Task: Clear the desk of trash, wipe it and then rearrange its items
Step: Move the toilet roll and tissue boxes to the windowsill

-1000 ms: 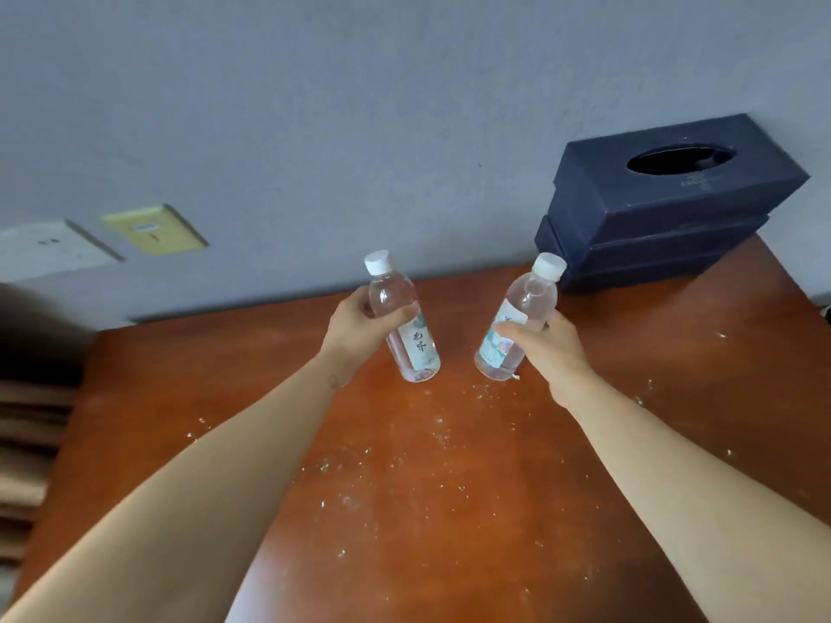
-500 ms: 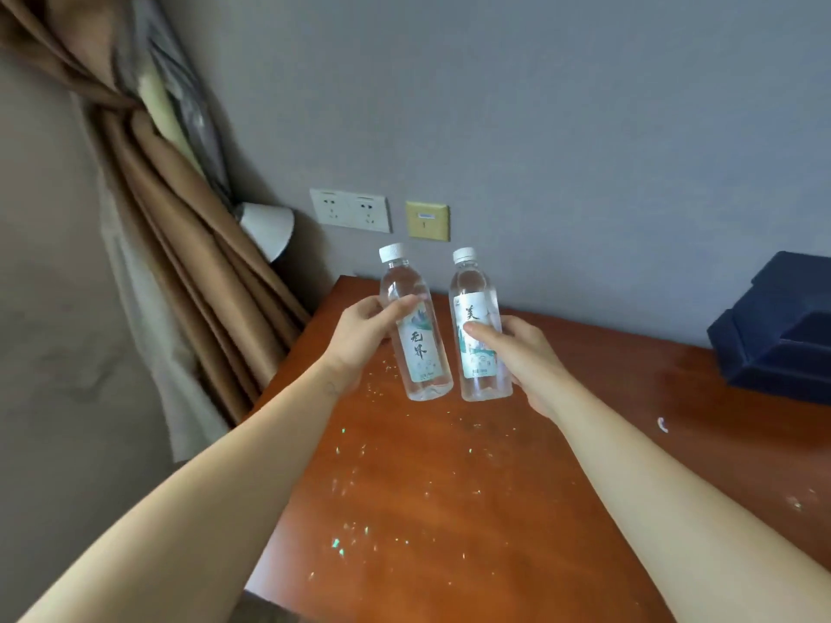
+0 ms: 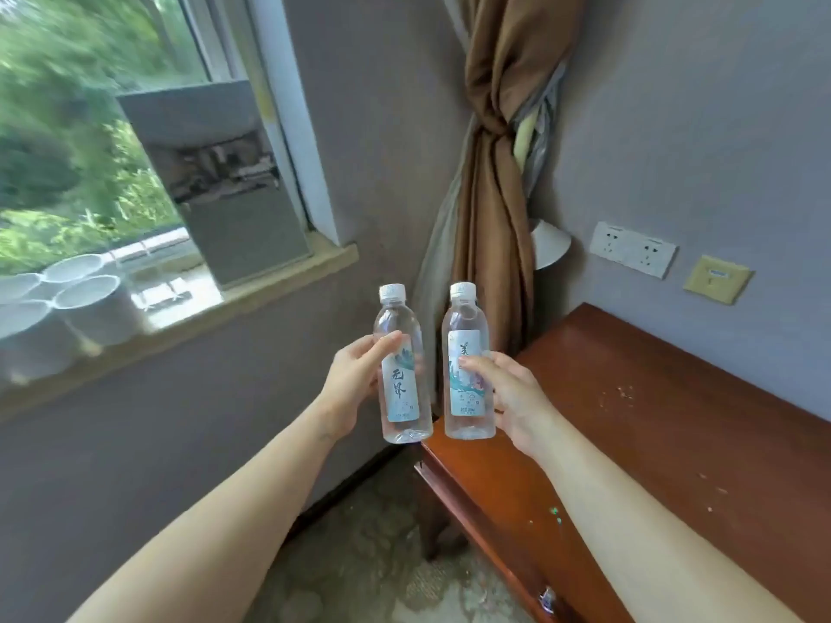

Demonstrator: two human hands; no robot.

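Past the left end of the desk (image 3: 652,420), as the head camera sees it, two clear water bottles with white caps are held side by side in the air, both upright and close together, though whether they touch is not clear. The left hand (image 3: 355,384) grips the left bottle (image 3: 402,388) around its middle, thumb across the front of the label and fingers wrapped behind. The right hand (image 3: 512,397) holds the right bottle (image 3: 467,384) the same way, thumb on the label and fingers curled round the far side. The left bottle hangs off the desk above the floor (image 3: 359,555); the right bottle's base shows over the desk's left corner without resting on it. Small pale specks (image 3: 625,393) are scattered across the reddish-brown desk top. Behind the bottles a brown curtain (image 3: 490,173) is tied in a knot in the room's corner, with a white lamp shade (image 3: 551,242) just beside it. On the wall above the desk's far edge sit a white socket panel (image 3: 632,249) and a yellow plate (image 3: 717,278). White cups (image 3: 90,308) stand on the window sill (image 3: 279,281) to the left.
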